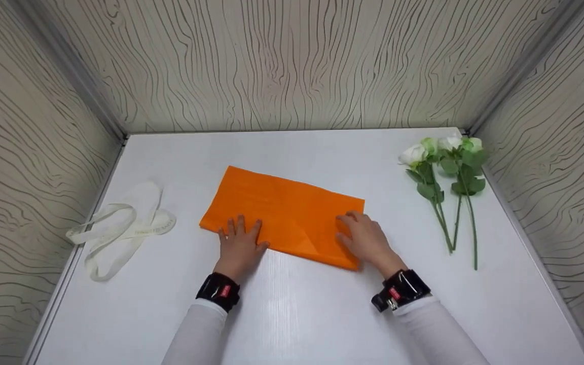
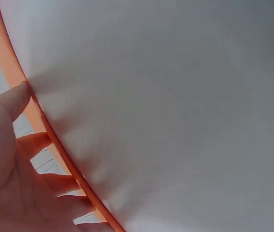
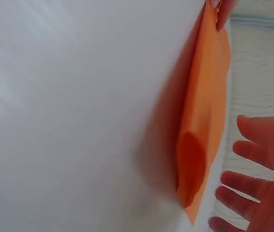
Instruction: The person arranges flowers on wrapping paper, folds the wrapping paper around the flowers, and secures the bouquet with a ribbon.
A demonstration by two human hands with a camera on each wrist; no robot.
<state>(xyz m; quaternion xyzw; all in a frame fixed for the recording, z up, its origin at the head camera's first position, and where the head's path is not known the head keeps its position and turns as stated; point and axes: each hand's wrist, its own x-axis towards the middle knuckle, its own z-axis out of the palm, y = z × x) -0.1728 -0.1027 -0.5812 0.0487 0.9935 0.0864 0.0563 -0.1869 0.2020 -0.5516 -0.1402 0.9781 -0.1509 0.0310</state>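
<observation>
On the left of the tabletop (image 1: pixel 292 314) a pale ribbon (image 1: pixel 142 231) lies in loose loops, one of them reaching the left edge. The orange sheet (image 1: pixel 292 213) lies flat around the middle of the tabletop, between ribbon and flowers. Its long axis runs crosswise at a slant, the left end nearer the far edge and the right end nearer the near edge. The left hand (image 1: pixel 239 251) rests on the sheet's near side toward its left end, fingers straight and spread, thumb apart, with nothing pinched. The sheet looks light, thin and soft, likely to crease or slide under a careless push; a flat palm seems better for steadying it than a tight grip. Its near side is a fold that bulges into an open loop at the right end, so that part is probably springy and easily crushed; the corners and long edges look the best places to take hold, with light fingertips. The right hand (image 1: pixel 368 241) is over the right end, its fingers apart and slightly bent, gripping nothing; whether the fingertips touch the sheet I cannot tell. Toward the far right corner lie white roses (image 1: pixel 428 190), stems toward the near edge.
</observation>
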